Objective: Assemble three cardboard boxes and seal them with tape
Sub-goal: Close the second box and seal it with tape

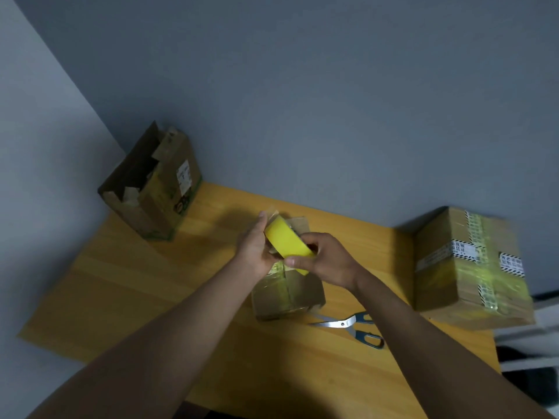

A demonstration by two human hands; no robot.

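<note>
Here yellow tape roll (289,241) gripped by right hand (325,261); left hand (254,249) pinches clear tape end above small brown cardboard box (287,293), glossy with tape, on worktop (136,282).

one head-worn view looks steeply down, close over the table (121,297) toward the wall corner.

A plain room, likely a home or small office packing corner: a yellowish wooden tabletop (121,297) sits against bare blue-grey painted walls (332,101), with an open brown cardboard carton (157,189) at ten o'clock and a taped brown cardboard parcel (465,267) at three o'clock.
</note>
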